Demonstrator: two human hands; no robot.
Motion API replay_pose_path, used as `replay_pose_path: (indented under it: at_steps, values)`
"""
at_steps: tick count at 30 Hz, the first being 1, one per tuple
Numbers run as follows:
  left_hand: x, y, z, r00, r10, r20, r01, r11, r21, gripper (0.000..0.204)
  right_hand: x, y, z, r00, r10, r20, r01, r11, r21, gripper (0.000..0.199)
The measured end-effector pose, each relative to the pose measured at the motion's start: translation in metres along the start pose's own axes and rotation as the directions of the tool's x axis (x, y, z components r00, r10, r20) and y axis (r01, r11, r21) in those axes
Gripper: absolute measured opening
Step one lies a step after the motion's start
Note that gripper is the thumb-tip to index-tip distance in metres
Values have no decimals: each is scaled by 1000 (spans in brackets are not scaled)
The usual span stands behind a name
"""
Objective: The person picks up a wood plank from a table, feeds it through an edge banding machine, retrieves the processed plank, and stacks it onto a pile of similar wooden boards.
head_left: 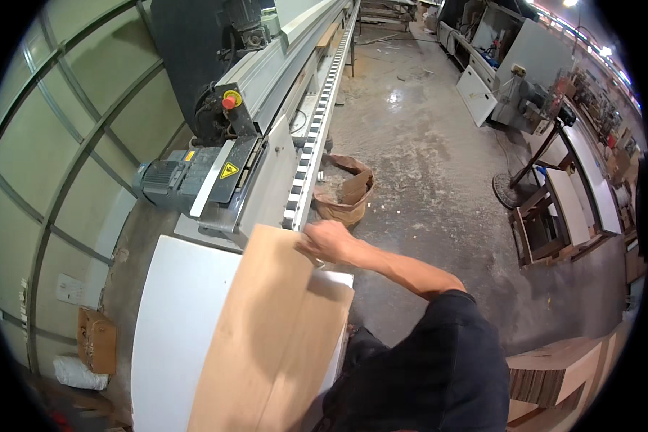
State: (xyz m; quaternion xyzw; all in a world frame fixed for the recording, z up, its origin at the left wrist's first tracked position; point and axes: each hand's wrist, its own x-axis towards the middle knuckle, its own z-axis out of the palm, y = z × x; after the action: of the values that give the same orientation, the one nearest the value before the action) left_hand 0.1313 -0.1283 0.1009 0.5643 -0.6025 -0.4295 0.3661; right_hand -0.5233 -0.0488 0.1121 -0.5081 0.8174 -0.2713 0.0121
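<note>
A long light-wood board (255, 309) lies tilted across a white table top, its far end close to the machine's roller track (315, 137). My right hand (325, 241) is closed on the board's far right corner; its fingertips are partly hidden at the edge. Under and beside this board, to the right, sits a second wooden board (317, 338) of the same colour. The white table top (173, 309) shows to the left of them and in a narrow strip on the right. My left hand is out of sight.
A grey motor (176, 180) and a red stop button (229, 102) belong to the long machine ahead. Beside its track stands a brown sack (349, 194). Stacked panels (554, 374) lie at lower right, with a wooden frame stand (554, 223) beyond. Dust covers the concrete floor.
</note>
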Motion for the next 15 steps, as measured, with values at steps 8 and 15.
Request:
replay_pose_path:
  at_steps: [8,15]
  values:
    - [1,-172,-43,974,37,-223,60,910,411,75,-84,6,46,959,176,222,-225,949,221,61]
    - [-2,-66,-34,962,-269,53,275,944,-185,78,-118,-10,38,954,216,208,-237,968,81,67]
